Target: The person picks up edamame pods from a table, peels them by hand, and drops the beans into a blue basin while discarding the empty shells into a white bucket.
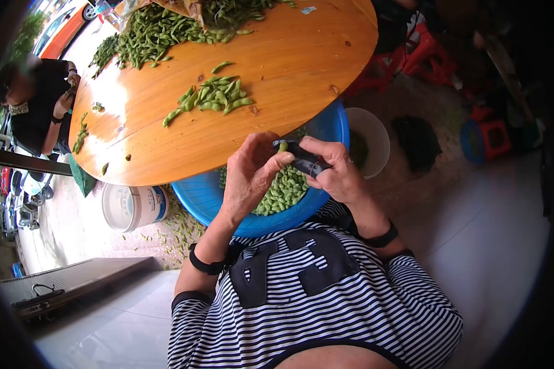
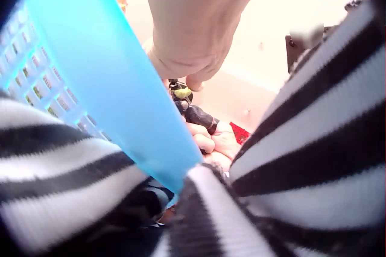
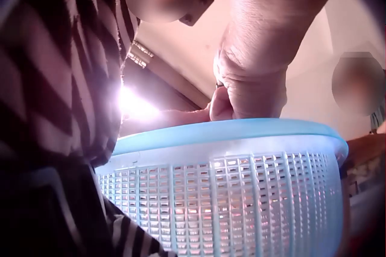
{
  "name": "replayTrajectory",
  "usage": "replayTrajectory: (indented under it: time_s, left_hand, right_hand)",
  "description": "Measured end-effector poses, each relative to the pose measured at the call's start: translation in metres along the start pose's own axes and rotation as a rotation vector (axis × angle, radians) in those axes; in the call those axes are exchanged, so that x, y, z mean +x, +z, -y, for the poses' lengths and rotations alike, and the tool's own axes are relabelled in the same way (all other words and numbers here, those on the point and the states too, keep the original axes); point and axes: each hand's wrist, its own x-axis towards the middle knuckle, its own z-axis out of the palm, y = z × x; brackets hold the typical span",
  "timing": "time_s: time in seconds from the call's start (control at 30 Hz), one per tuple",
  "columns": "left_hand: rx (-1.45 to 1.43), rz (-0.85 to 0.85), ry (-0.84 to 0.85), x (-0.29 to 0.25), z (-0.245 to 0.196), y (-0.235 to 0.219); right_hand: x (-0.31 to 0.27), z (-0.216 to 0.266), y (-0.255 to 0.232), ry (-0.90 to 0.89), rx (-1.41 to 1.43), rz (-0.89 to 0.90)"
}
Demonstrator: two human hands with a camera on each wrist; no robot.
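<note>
Over a blue plastic basket [image 1: 198, 209], both hands meet at a small green soybean pod [image 1: 283, 147]. My left hand [image 1: 250, 172] pinches it between thumb and fingertips. From the other side, my right hand [image 1: 335, 169] holds it with curled fingers, some of them in black covers [image 1: 311, 162]. The left wrist view shows the pod [image 2: 183, 93] against a black-covered finger [image 2: 201, 117]. Shelled green beans [image 1: 283, 195] lie in the basket under the hands. In the right wrist view, the basket's rim [image 3: 241, 129] hides the fingertips.
A wooden table [image 1: 289, 80] overhangs the basket, bearing a small pile of pods [image 1: 215, 95] and a large heap [image 1: 157, 34]. White buckets stand left [image 1: 126, 208] and right [image 1: 375, 141]. Pods litter the floor at left. Another person [image 1: 40, 107] sits across the table. Red stools [image 1: 421, 52] stand right.
</note>
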Motion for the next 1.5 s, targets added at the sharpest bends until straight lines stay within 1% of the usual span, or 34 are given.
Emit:
replayTrajectory:
  time_s: [0.03,0.07,0.1,0.13,0.2,0.23,0.3,0.33,0.37,0.4,0.43,0.5,0.53,0.6,0.63,0.7,0.8,0.93,1.0,1.03,1.07,1.1,1.13,1.17,1.2,1.27,1.3,1.33,1.37,1.4,1.43,1.47,1.5]
  left_hand:
    - [0.162,-0.002,0.03,0.0,0.002,0.0]
    - [0.323,-0.004,0.06,0.0,0.004,-0.001]
    - [0.439,-0.025,0.129,0.002,0.005,-0.003]
    - [0.438,-0.025,0.128,0.003,0.005,-0.004]
    - [0.675,-0.027,0.412,0.004,0.005,-0.006]
    - [0.675,-0.028,0.412,0.004,0.002,-0.008]
    - [0.355,0.178,0.05,0.003,-0.006,-0.013]
    - [0.356,0.176,0.05,0.003,-0.011,-0.012]
    - [0.183,0.203,-0.074,0.002,-0.015,-0.011]
    - [0.008,0.23,-0.197,0.002,-0.018,-0.01]
    - [0.009,0.23,-0.197,0.002,-0.015,-0.009]
    - [-0.397,0.194,-0.263,0.003,-0.004,-0.008]
    - [-0.399,0.195,-0.263,0.004,0.001,-0.007]
    - [-0.591,0.186,-0.244,0.003,0.008,-0.005]
    - [-0.591,0.185,-0.243,0.002,0.011,-0.003]
    - [-0.574,0.101,-0.261,0.0,0.016,0.001]
    - [-0.628,0.092,-0.251,-0.002,0.015,0.008]
    - [-0.588,0.042,-0.283,-0.002,0.01,0.011]
    - [-0.578,0.193,-0.282,0.0,0.016,0.002]
    - [-0.578,0.193,-0.282,-0.002,0.016,0.001]
    - [-0.468,0.237,-0.282,-0.006,0.015,0.0]
    - [-0.356,0.276,-0.28,-0.009,0.014,-0.002]
    - [-0.188,0.387,-0.272,-0.01,0.013,-0.012]
    - [0.117,0.471,-0.139,-0.013,0.006,-0.02]
    - [0.425,0.546,-0.008,-0.016,-0.005,-0.028]
    - [0.5,0.416,0.012,-0.018,-0.023,-0.049]
    - [0.454,0.236,0.062,-0.015,-0.022,-0.068]
    - [0.351,0.046,-0.013,-0.009,-0.03,-0.09]
    - [0.663,-0.222,0.232,0.005,-0.03,-0.107]
    - [0.914,-0.368,0.335,0.018,-0.042,-0.125]
    - [1.052,-0.498,0.366,0.027,-0.045,-0.14]
    - [1.122,-0.479,0.344,0.036,-0.044,-0.158]
    - [1.178,-0.426,0.339,0.041,-0.042,-0.166]
  right_hand:
    - [0.0,0.01,0.007,-0.104,-0.169,-0.025]
    - [0.0,0.009,0.009,-0.103,-0.169,-0.024]
    - [0.0,0.007,0.009,-0.164,-0.218,-0.043]
    - [0.001,0.004,0.01,-0.225,-0.267,-0.062]
    - [0.001,-0.009,0.005,-0.243,-0.316,-0.085]
    - [0.001,-0.012,0.003,-0.263,-0.365,-0.107]
    - [-0.001,-0.01,0.005,-0.263,-0.401,-0.127]
    - [-0.003,-0.008,0.007,-0.262,-0.436,-0.149]
    - [-0.004,-0.006,0.012,-0.263,-0.433,-0.148]
    - [-0.004,-0.003,0.017,-0.307,-0.547,-0.204]
    - [-0.005,-0.001,0.022,-0.35,-0.662,-0.26]
    - [-0.006,0.0,0.032,-0.369,-0.706,-0.288]
    - [-0.007,0.0,0.035,-0.389,-0.751,-0.315]
    - [-0.01,-0.003,0.036,-0.387,-0.777,-0.305]
    - [-0.011,-0.001,0.037,-0.385,-0.77,-0.305]
    - [-0.011,-0.001,0.038,-0.385,-0.761,-0.304]
    - [-0.008,-0.006,0.034,-0.402,-0.799,-0.328]
    - [-0.008,-0.007,0.032,-0.425,-0.732,-0.357]
    - [-0.007,-0.006,0.028,-0.424,-0.695,-0.357]
    - [-0.007,-0.005,0.024,-0.415,-0.651,-0.365]
    - [-0.006,-0.003,0.02,-0.407,-0.606,-0.372]
    - [-0.006,0.006,0.016,-0.462,-0.591,-0.448]
    - [-0.004,0.004,0.001,-0.483,-0.655,-0.511]
    - [-0.006,0.008,-0.012,-0.495,-0.717,-0.611]
    - [-0.008,0.012,-0.027,-0.512,-0.867,-0.724]
    - [-0.023,0.02,-0.059,-0.272,-1.163,-0.858]
    - [-0.029,0.019,-0.074,-0.226,-1.237,-0.886]
    - [-0.036,0.014,-0.089,-0.17,-1.301,-0.882]
    - [-0.042,0.014,-0.095,-0.146,-1.295,-0.856]
    - [-0.046,0.015,-0.097,-0.12,-1.29,-0.832]
    - [-0.047,0.015,-0.093,-0.125,-1.289,-0.832]
    - [-0.047,0.016,-0.089,-0.11,-1.235,-0.814]
    - [-0.046,0.016,-0.085,-0.094,-1.183,-0.796]
